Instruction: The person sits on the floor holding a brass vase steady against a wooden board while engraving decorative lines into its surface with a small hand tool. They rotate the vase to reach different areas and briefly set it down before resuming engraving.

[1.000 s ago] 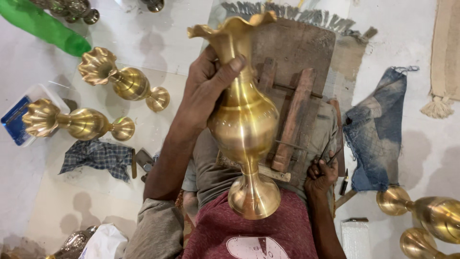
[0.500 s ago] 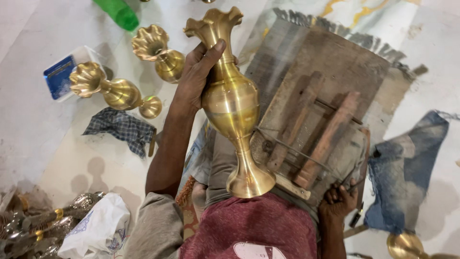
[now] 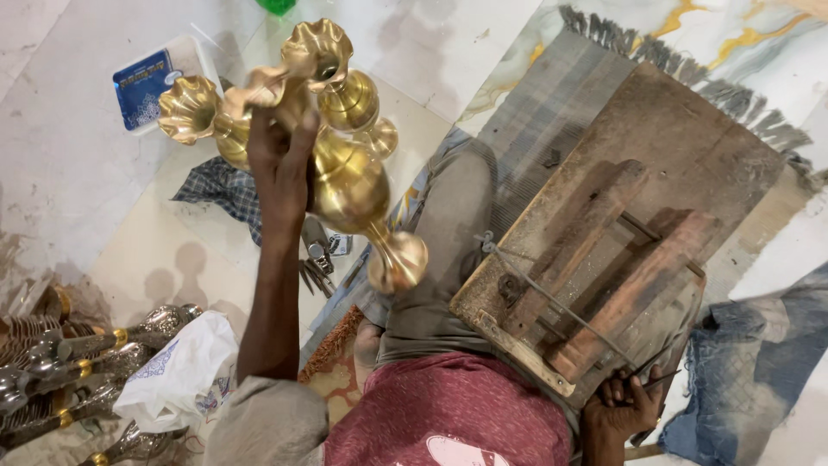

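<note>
Left hand [image 3: 280,164] gripping brass vase [image 3: 349,185] at neck, raised tilted over floor; right hand [image 3: 621,406] closed on board [image 3: 604,250] edge; likely heavy, rigid, slick polished metal, best held at narrow neck or stem.

golden brass vase [image 3: 349,185], blue-checked cloth [image 3: 220,190], maroon shirt [image 3: 448,406], white plastic bag [image 3: 177,375]

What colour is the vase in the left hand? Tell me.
Shiny golden brass, seen in the head view: the vase held by the left hand.
</note>
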A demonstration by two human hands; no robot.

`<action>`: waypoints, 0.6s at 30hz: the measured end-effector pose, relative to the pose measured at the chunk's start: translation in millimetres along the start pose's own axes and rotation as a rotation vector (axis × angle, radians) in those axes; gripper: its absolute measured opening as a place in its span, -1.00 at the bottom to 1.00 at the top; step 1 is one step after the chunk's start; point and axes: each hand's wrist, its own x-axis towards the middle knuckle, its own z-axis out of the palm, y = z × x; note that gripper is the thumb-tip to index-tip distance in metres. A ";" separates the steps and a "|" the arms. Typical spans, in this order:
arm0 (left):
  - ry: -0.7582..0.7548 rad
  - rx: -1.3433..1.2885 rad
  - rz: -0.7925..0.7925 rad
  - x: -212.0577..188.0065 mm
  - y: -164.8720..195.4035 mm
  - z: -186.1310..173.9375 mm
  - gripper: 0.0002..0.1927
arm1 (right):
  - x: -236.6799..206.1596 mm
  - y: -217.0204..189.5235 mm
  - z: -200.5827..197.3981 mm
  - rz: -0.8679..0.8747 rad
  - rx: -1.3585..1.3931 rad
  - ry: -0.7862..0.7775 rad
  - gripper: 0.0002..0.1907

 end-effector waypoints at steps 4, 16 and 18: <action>0.152 0.269 0.051 -29.1 -17.7 -9.6 -0.70 | 8.6 5.7 0.2 0.021 0.030 0.048 -0.49; 0.479 0.058 0.270 -7.6 -60.0 19.1 -0.61 | 14.0 8.1 -4.0 -0.009 0.009 0.156 -0.46; 0.592 0.064 0.158 4.4 -80.3 22.3 -0.55 | 17.9 9.1 1.9 0.009 0.046 0.085 -0.49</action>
